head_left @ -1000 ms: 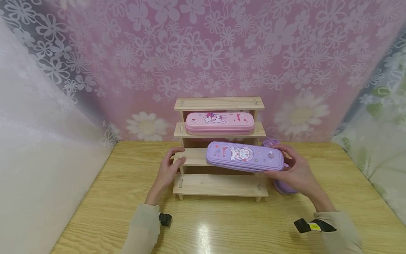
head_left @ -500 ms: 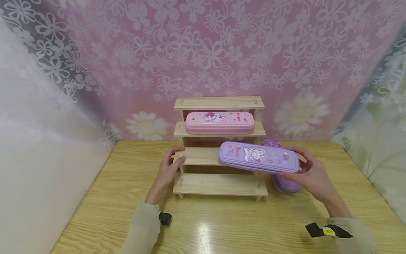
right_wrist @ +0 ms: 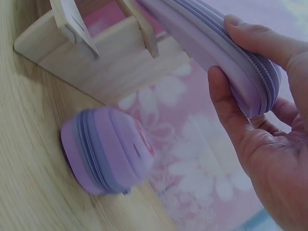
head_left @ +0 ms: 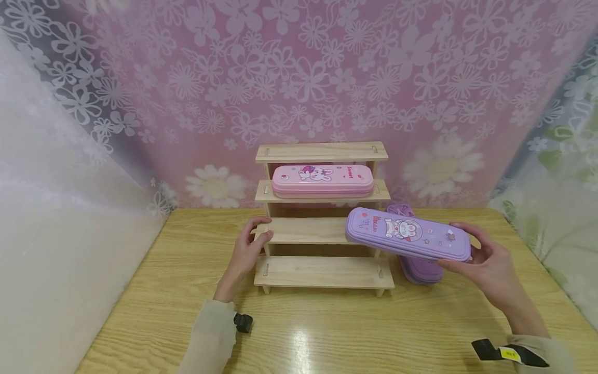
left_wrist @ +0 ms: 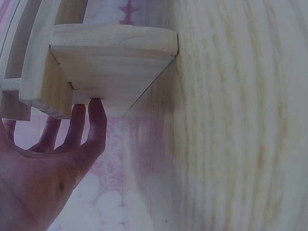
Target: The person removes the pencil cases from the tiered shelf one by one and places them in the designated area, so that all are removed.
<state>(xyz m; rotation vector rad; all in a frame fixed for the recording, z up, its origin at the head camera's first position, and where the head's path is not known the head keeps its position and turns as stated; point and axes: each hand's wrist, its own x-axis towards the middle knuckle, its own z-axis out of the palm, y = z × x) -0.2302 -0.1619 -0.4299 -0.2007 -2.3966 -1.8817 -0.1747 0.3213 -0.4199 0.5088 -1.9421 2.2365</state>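
In the head view my right hand (head_left: 495,270) pinches one end of a purple zippered pencil case (head_left: 406,234) printed with a rabbit. The case is held in the air, its far end beside the right end of a stepped wooden shelf (head_left: 322,272). From the right wrist view, thumb and fingers grip the case (right_wrist: 226,53) on opposite faces. My left hand (head_left: 245,249) holds the left end of the shelf's second step from the bottom. In the left wrist view its fingers (left_wrist: 97,120) curl up against the shelf's side.
A pink pencil case (head_left: 322,182) lies on the shelf's second step from the top. Another purple pencil case (head_left: 422,270) lies on the wooden table (head_left: 299,327) right of the shelf, partly hidden by the held one. A floral curtain (head_left: 299,67) hangs behind.
My right hand has carried the purple pencil case rightward, from over the shelf step towards the right side, uncovering more of that step. The left hand keeps its place on the shelf.
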